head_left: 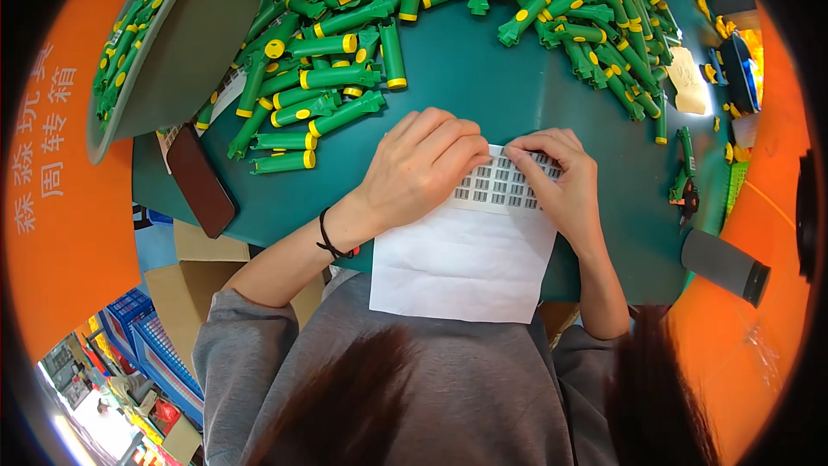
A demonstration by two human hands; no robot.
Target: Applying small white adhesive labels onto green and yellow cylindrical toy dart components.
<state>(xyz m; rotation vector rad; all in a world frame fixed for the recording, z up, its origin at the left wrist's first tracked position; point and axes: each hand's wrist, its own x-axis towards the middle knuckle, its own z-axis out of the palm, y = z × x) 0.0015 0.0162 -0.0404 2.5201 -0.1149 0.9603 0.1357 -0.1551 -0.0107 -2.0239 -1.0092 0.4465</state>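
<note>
A white sticker sheet (466, 263) lies in front of me, its lower part hanging past the table edge over my lap. Rows of small dark-printed labels fill its upper part. My left hand (423, 160), with a black band at the wrist, is closed at the sheet's top edge, fingers curled. My right hand (565, 174) grips the upper right of the sheet, its thumb across the labels. Both sets of fingertips meet close together at the top edge. Whether a single label is between them is hidden.
Green tubes with yellow ends (336, 78) are heaped along the far side of the green table (457, 69). A tilted grey tub (203, 43) holds more at far left. A brown phone-like slab (200, 179) lies left; a grey cylinder (723, 266) and a dark-green piece (686, 173) lie right.
</note>
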